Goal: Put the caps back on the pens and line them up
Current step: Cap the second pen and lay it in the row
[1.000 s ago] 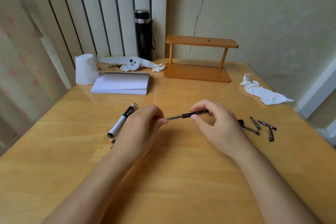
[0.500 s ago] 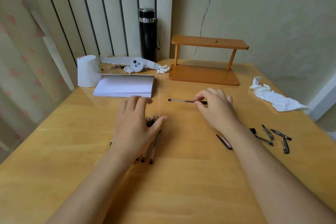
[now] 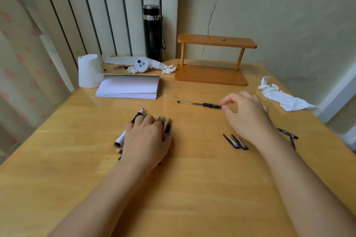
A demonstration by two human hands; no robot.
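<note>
While most of the job remained undone, as I judged it from the head view, only one capped pen (image 3: 199, 104) lay set out on the wooden table (image 3: 192, 188), crosswise at about twelve o'clock from the middle of the tabletop, near the wooden stand (image 3: 212, 75) but well short of it. My right hand (image 3: 248, 115) sat at about two o'clock, thumb and forefinger pinched close at that pen's right-hand end; whether they gripped it or had just let go I could not tell. My left hand (image 3: 148, 138) lay palm-down at about ten o'clock over a bunch of uncapped pens (image 3: 167, 131), fingers curled loosely on top of them, pressing or gathering rather than clamped on any single one; their bare tips poked out past my knuckles toward twelve. A white-barrelled marker (image 3: 123, 134) lay slanted just beside that hand on its outer side, partly under my fingers. Two loose caps (image 3: 236, 141) lay side by side just beside my right wrist at about three o'clock, and further caps (image 3: 288, 133) lay beyond my forearm at about four, well apart from the pens. So I reckoned one pen placed to start the row, several pens waiting for caps, and the lining-up barely started. My two hands were well apart, one on each side of the table.
</note>
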